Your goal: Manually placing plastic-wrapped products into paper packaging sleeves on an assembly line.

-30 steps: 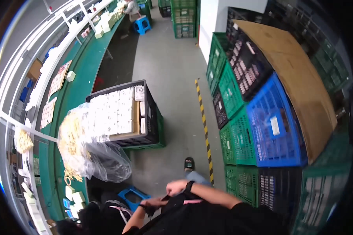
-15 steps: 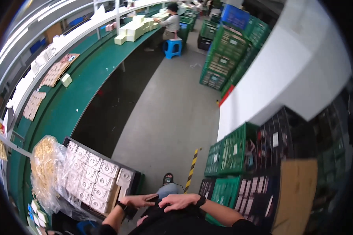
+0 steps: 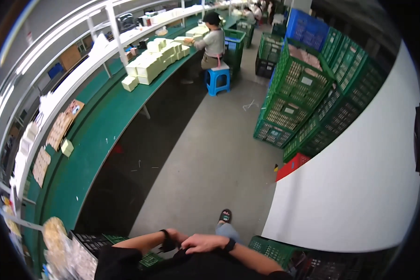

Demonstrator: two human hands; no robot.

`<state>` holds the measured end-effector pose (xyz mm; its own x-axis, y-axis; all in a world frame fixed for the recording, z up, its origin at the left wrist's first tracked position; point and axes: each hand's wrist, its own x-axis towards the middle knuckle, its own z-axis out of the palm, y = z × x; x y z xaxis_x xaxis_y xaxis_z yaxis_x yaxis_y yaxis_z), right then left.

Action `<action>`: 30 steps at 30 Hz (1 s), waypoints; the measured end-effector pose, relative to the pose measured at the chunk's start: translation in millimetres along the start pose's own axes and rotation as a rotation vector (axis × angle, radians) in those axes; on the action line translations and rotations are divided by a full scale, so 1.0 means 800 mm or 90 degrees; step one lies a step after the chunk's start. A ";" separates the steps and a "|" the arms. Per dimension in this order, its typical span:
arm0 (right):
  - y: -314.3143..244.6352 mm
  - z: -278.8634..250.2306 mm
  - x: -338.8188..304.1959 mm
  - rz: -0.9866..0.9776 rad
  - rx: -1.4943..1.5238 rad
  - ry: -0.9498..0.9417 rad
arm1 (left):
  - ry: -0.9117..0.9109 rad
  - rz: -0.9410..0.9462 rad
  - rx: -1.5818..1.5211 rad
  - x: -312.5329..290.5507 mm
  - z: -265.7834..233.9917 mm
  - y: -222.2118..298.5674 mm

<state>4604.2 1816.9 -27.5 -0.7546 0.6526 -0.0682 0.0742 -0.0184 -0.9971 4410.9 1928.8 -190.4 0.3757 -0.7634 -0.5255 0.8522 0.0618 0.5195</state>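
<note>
Right hand (image 3: 203, 242) sits loosely curled against the black top (image 3: 200, 267), cut off along the near edge; can't tell if either's gripping, left hand (image 3: 174, 235) fingers are hidden. Far-right green crates (image 3: 291, 88) have pale labels (image 3: 306, 81), unreadably small.

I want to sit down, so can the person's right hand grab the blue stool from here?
Probably not: the right hand is close to the black shirt, and the blue stool stands well ahead, across the grey floor. It looks too far without walking over.
</note>
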 end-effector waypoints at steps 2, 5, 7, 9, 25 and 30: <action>0.007 -0.095 -0.019 0.010 0.003 0.005 | 0.289 -0.333 0.206 -0.048 -0.024 0.156; 0.019 -0.238 -0.047 0.045 0.000 0.008 | 0.302 -0.185 0.149 -0.106 -0.098 0.261; 0.019 -0.337 -0.067 0.037 -0.019 -0.008 | 0.300 -0.100 0.129 -0.128 -0.152 0.339; 0.025 -0.440 -0.085 0.016 -0.062 -0.045 | 0.287 -0.077 0.145 -0.150 -0.210 0.421; 0.103 -1.283 -0.173 0.099 -0.063 0.037 | 0.500 -0.404 0.211 -0.287 -0.921 0.940; 0.186 -1.538 -0.226 0.042 -0.118 0.070 | 0.400 -0.312 0.272 -0.216 -1.266 0.983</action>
<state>5553.9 2627.8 -121.4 -0.6690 0.7337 -0.1191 0.2472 0.0684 -0.9665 5385.0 2760.3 -373.1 0.2424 -0.1408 -0.9599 0.8084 -0.5177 0.2801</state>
